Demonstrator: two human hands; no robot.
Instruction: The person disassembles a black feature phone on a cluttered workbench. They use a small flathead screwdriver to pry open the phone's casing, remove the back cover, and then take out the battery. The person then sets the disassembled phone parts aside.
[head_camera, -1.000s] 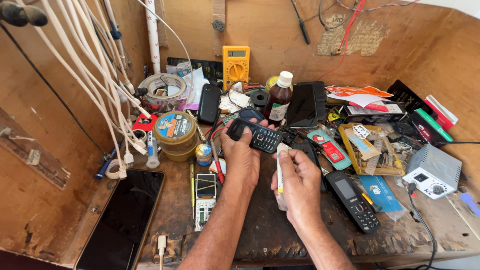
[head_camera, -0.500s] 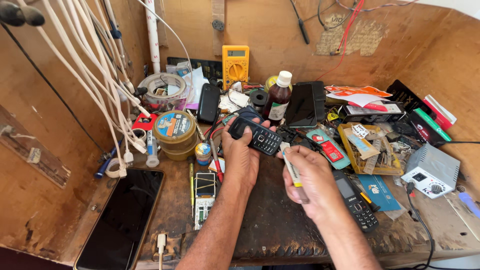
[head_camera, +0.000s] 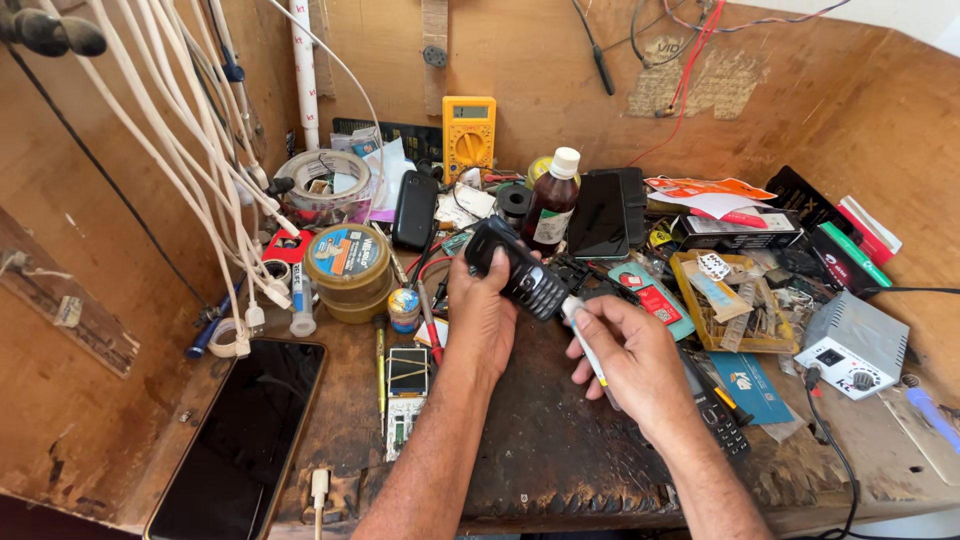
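Observation:
My left hand (head_camera: 482, 318) grips a small black keypad phone (head_camera: 515, 267), tilted with its keys facing up, above a cluttered wooden workbench (head_camera: 560, 450). My right hand (head_camera: 630, 358) holds a thin white and yellow tool (head_camera: 583, 340), its tip touching the lower end of the phone. Another black keypad phone (head_camera: 718, 420) lies on the bench just right of my right wrist.
A large smartphone (head_camera: 243, 440) lies at the front left with a white cable plug (head_camera: 319, 487) beside it. White cables (head_camera: 200, 160) hang at left. A brown bottle (head_camera: 550, 205), yellow multimeter (head_camera: 469, 136), round tins (head_camera: 348, 260), a bare phone board (head_camera: 405, 392) and a white soldering station (head_camera: 850, 350) crowd the bench.
My right hand has risen from the bench with the tool and brought its tip to the lower end of the phone. My left hand has kept the phone almost still.

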